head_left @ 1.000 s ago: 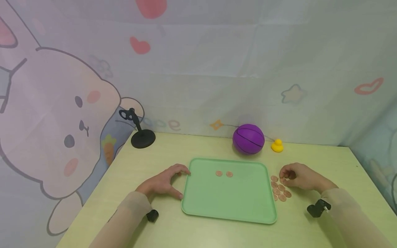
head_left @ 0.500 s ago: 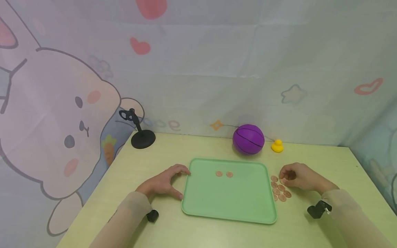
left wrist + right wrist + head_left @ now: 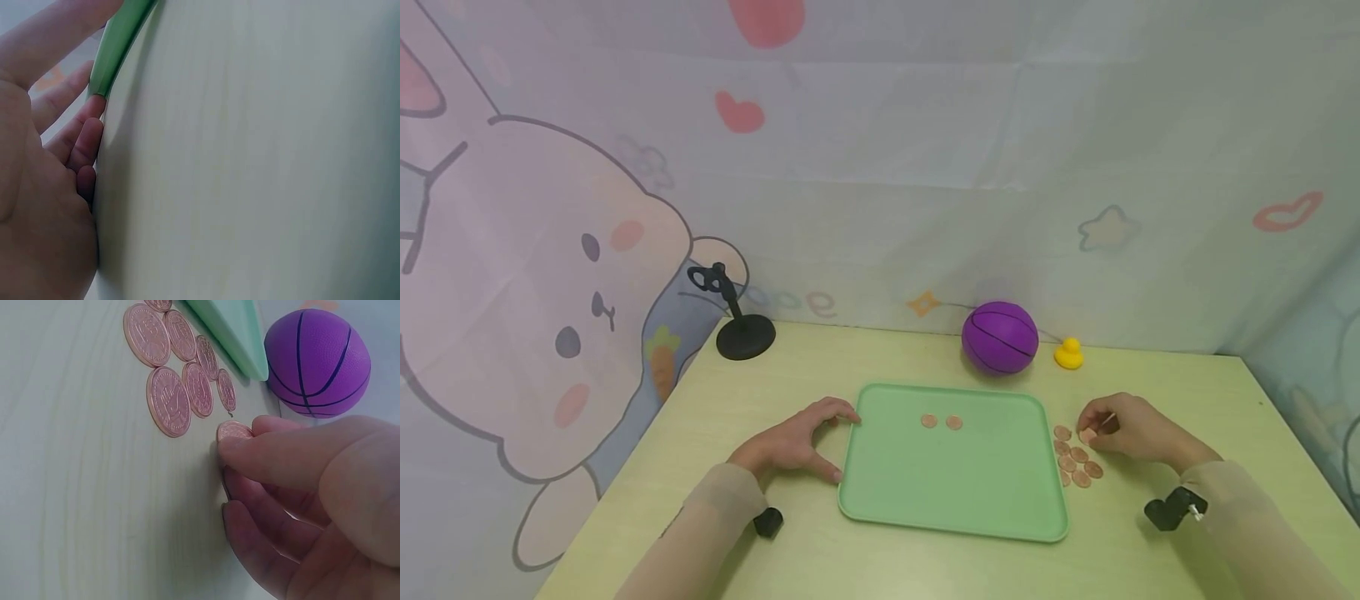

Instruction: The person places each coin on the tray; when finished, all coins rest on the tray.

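A copper-coloured coin (image 3: pixel 234 429) is pinched between the thumb and fingers of my right hand (image 3: pixel 1127 428), close over the table right of the light green tray (image 3: pixel 955 487). Several similar coins (image 3: pixel 1078 454) lie flat beside the tray's right edge, just left of that hand. Inside the tray, near its far side, two coins sit side by side, a left coin (image 3: pixel 928 421) and a right coin (image 3: pixel 954 422). My left hand (image 3: pixel 793 437) rests at the tray's left edge, thumb and fingers spread apart and touching the rim (image 3: pixel 119 50).
Behind the tray stand a purple ball (image 3: pixel 1000 338) with black lines and a small yellow rubber duck (image 3: pixel 1069 354). A black stand (image 3: pixel 746 336) with a round base is at the back left corner. A printed cloth (image 3: pixel 880 167) hangs behind the table (image 3: pixel 760 375).
My right hand has tilted up the pinched coin, so more of its face shows between the fingertips. The left hand and the tray have stayed put.
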Available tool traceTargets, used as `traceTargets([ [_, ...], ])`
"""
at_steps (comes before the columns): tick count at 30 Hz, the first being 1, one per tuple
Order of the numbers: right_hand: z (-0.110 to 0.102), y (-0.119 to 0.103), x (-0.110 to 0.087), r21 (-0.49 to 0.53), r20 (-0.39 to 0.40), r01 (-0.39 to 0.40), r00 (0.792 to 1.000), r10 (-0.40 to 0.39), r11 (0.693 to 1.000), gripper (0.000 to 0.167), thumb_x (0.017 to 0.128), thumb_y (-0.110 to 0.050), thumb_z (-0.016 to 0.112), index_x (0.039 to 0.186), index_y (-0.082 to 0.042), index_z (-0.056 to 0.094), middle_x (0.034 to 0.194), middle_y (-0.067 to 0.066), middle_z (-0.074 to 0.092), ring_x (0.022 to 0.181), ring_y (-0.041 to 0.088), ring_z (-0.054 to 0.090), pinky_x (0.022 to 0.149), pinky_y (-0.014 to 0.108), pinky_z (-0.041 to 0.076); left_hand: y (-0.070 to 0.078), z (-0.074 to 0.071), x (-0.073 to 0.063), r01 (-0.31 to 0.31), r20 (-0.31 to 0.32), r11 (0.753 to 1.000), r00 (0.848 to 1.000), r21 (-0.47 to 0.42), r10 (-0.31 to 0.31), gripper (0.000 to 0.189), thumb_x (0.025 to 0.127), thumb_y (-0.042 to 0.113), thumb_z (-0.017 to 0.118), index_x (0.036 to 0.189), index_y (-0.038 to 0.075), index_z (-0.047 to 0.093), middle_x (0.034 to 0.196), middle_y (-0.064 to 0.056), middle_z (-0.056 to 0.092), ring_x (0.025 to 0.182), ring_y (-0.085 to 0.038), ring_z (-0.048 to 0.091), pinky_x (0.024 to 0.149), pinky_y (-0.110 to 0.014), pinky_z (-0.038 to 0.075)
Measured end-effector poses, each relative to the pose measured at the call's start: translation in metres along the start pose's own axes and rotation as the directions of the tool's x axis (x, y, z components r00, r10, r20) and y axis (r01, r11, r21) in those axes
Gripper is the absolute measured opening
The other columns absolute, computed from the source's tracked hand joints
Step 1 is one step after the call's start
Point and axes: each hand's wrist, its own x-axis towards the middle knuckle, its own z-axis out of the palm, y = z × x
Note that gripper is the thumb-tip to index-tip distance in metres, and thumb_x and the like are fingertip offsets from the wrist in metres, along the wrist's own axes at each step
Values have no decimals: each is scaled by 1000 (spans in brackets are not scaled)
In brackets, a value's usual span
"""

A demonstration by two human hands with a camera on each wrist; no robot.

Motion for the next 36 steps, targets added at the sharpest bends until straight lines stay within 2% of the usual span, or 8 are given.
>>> traceTargets([
  [4, 0, 2, -1, 18, -2, 11, 1000, -11, 1000, 15, 89, -3, 81, 99, -11, 73, 92, -2, 70, 83, 6, 61, 79, 23, 58, 1, 0, 0, 15, 1, 1000, 1000, 2, -15, 83, 71, 27, 99, 141, 15, 56, 152, -2, 45, 138, -25, 42, 120, -46, 34],
  [13, -1, 6, -1, 36, 7, 21, 1000, -21, 999, 13, 91, -9, 81, 103, -10, 76, 96, -2, 73, 85, 5, 64, 80, 23, 59, -1, 0, 0, -3, -1, 1000, 1000, 1, 3, 81, 73, 26, 98, 141, 14, 56, 152, -5, 45, 139, -29, 42, 120, -49, 34],
  [22, -1, 3, -2, 76, 41, -41, 998, 38, 996, 24, 85, 0, 82, 109, -4, 77, 97, 1, 73, 84, 10, 65, 76, 23, 58, 1, 0, 0, 4, 4, 1000, 1000, -6, -4, 83, 71, 26, 99, 141, 13, 56, 151, -3, 46, 137, -26, 43, 119, -46, 35],
  [29, -3, 1, -3, 48, 35, -27, 999, 26, 998, 25, 86, -1, 82, 111, 1, 77, 97, 3, 75, 83, 10, 65, 74, 23, 58, 1, 0, 0, 6, 1, 1000, 1000, -3, -6, 84, 70, 26, 99, 141, 13, 56, 151, -3, 46, 138, -25, 43, 119, -46, 34],
  [36, 0, 3, -3, 40, 19, -26, 1000, 25, 999, 24, 86, -7, 84, 109, -2, 79, 97, 1, 75, 82, 7, 66, 75, 23, 59, -1, 0, 1, 23, 1, 1000, 1000, 3, -23, 84, 69, 26, 99, 140, 16, 56, 150, 0, 46, 137, -23, 43, 120, -47, 34],
])
